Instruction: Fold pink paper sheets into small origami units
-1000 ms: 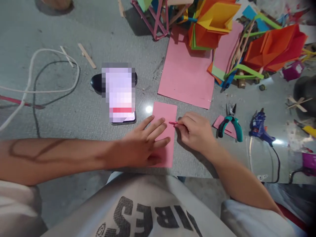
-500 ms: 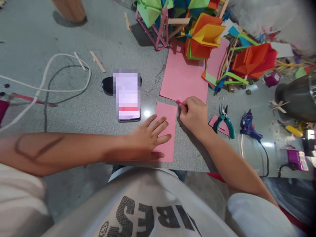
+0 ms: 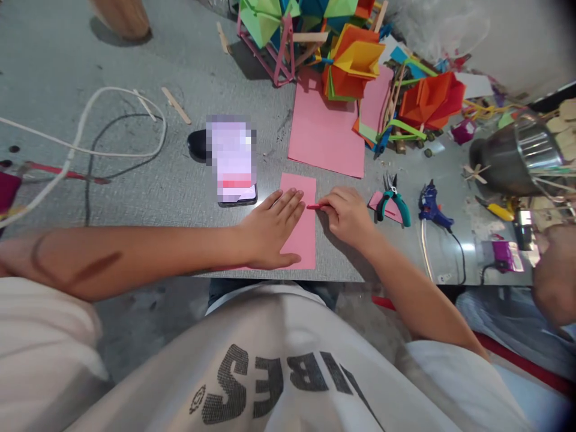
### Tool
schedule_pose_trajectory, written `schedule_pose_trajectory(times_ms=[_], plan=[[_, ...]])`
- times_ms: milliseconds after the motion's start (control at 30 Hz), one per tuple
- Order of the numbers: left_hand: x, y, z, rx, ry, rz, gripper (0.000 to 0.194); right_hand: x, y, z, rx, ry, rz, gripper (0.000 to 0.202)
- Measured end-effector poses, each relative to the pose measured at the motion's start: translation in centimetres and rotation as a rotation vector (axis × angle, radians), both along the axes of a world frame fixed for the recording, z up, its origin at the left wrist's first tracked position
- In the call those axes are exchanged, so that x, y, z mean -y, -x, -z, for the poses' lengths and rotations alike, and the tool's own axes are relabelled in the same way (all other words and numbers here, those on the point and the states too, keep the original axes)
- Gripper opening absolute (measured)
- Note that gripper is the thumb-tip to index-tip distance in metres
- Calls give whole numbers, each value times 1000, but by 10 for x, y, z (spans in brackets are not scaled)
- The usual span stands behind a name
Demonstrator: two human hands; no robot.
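Note:
A narrow sheet of pink paper (image 3: 302, 237) lies at the table's front edge. My left hand (image 3: 274, 228) is flat on it, fingers stretched out and thumb apart, covering much of its left side. At the sheet's right edge, my right hand (image 3: 348, 215) is closed, pinching a thin pinkish-red stick-like piece (image 3: 314, 206) whose tip lies over the paper. I cannot tell exactly what this piece is. Just behind, a larger pink sheet (image 3: 326, 132) lies partly under folded paper shapes. Left of the narrow sheet is a phone (image 3: 236, 162) with a blurred screen, resting on something black.
Green-handled pliers (image 3: 394, 204) and a blue glue gun (image 3: 432, 204) lie to the right. Further over are a metal pot (image 3: 508, 153) and part of another person (image 3: 558, 273). Folded paper flowers (image 3: 355, 60) crowd the back. A white cable (image 3: 83, 129) loops at left.
My right hand has moved towards me, bringing the pinkish-red piece from the narrow sheet's far corner to its right edge. My left hand's fingers have drawn together. The view has shifted right.

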State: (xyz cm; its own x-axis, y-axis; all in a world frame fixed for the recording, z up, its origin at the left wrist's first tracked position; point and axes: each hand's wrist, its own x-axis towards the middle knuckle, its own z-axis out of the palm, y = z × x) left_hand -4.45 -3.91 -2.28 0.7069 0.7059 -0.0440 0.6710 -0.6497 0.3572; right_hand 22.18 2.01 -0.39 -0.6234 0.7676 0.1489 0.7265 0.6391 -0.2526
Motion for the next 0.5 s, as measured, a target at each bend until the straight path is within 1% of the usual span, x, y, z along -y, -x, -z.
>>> schedule_pose_trajectory(times_ms=[133, 233, 400, 500], plan=[[0, 2, -1, -5, -6, 6, 124, 12, -5, -3, -11, 31, -77, 20], [0, 1, -2, -30, 2, 7, 127, 23, -9, -1, -56, 59, -141, 22], [0, 0, -7, -115, 3, 6, 129, 40, -17, 4, -114, -6, -281, 24], [-1, 1, -8, -129, -7, 19, 128, 50, -20, 3, -139, -5, -339, 24]])
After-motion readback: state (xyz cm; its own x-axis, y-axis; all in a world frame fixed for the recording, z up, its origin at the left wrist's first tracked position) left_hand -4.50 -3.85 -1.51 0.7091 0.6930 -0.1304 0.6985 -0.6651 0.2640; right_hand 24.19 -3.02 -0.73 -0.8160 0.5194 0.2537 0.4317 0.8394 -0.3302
